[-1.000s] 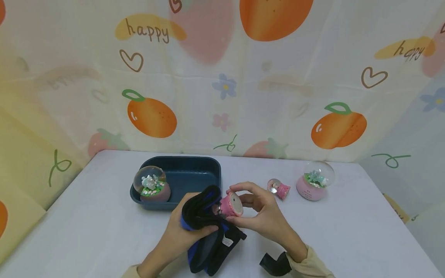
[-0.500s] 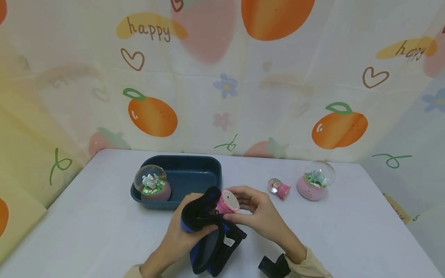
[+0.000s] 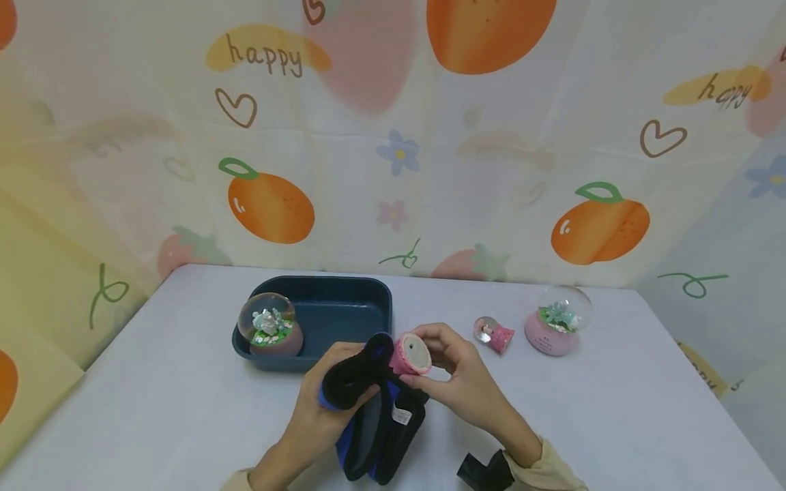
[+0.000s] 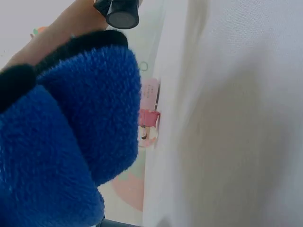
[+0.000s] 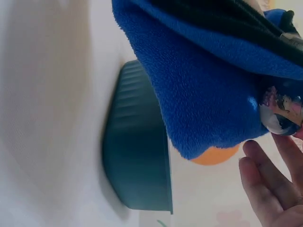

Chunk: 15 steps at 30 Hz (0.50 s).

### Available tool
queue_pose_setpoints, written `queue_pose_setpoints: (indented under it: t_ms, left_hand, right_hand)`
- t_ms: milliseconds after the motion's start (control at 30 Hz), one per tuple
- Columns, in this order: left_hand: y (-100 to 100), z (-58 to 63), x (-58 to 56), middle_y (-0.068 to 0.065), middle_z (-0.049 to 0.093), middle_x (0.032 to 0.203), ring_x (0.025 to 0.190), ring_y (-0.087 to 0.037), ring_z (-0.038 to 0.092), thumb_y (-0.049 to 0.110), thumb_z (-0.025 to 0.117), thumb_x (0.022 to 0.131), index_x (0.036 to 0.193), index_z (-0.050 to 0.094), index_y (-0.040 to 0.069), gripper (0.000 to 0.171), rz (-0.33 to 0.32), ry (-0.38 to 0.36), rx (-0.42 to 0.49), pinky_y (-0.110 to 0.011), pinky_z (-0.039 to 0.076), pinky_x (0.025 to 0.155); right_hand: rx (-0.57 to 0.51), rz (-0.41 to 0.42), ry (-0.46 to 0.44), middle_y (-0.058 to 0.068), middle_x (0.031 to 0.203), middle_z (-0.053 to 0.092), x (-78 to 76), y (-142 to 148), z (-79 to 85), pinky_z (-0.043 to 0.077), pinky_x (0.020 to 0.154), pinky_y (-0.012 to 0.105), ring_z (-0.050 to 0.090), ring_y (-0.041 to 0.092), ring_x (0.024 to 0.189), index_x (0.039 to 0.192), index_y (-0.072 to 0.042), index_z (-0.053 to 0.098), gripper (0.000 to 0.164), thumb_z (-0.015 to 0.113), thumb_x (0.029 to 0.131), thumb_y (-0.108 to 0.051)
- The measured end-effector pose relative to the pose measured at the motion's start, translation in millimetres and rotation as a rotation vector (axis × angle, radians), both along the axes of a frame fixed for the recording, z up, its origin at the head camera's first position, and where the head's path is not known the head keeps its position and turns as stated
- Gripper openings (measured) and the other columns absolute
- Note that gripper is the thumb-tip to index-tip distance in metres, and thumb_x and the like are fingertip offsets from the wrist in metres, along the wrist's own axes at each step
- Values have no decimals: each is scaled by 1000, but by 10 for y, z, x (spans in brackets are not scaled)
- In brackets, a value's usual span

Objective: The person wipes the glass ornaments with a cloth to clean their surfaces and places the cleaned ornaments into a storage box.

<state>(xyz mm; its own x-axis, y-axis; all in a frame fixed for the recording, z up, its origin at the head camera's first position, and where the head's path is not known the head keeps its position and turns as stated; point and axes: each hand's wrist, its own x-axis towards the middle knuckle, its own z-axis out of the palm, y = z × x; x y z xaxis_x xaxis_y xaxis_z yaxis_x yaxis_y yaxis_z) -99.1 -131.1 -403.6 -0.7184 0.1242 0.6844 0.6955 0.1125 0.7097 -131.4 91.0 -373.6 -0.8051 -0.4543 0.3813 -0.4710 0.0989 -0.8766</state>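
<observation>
My left hand (image 3: 319, 409) grips a folded cloth (image 3: 373, 443) with blue plush faces, black edging and a small white label. In the left wrist view the blue plush (image 4: 94, 109) fills the left side. Between thumb and fingers, my right hand (image 3: 457, 368) holds a small snow globe (image 3: 411, 354) tilted, its pink base with a pale underside facing the head camera. Its clear ball (image 5: 279, 111) lies against the blue plush in the right wrist view. From the head, the cloth hides that ball.
A dark teal tray (image 3: 346, 324) stands behind the hands, with a large snow globe (image 3: 273, 331) at its left end. To the right, another small pink snow globe (image 3: 494, 334) lies on its side beside an upright large snow globe (image 3: 552, 331). A patterned curtain hangs behind the white table (image 3: 614, 409).
The small snow globe has turned and shifted against the cloth, its ball passing out of sight in the head view. Both hands stay close together over the same spot.
</observation>
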Motion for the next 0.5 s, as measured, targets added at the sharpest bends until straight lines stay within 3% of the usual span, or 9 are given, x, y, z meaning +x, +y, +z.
queue_pose_setpoints:
  t_ms: [200,367,500]
  left_hand:
    - [-16,33,47,7,65,121,111,-5,60,-15,75,75,123,58,1,53,72,-47,19,-17,46,97]
    - [-41,27,47,7,63,125,112,-5,59,-17,71,77,127,55,-3,55,41,-50,81,-16,45,98]
    - [-56,39,41,6,63,126,113,-6,60,-17,69,78,128,55,-3,54,34,-45,81,-16,46,98]
  right_hand:
    - [-66,-1,27,20,114,65,0,34,8,58,81,24,68,9,93,120,-1,55,45,76,80,5]
    - [-45,-11,99,15,109,66,-18,36,14,59,82,28,72,13,91,117,-5,59,47,79,75,5]
    - [-12,-30,181,8,107,68,-37,33,16,59,84,31,68,10,95,115,-10,63,50,81,71,4]
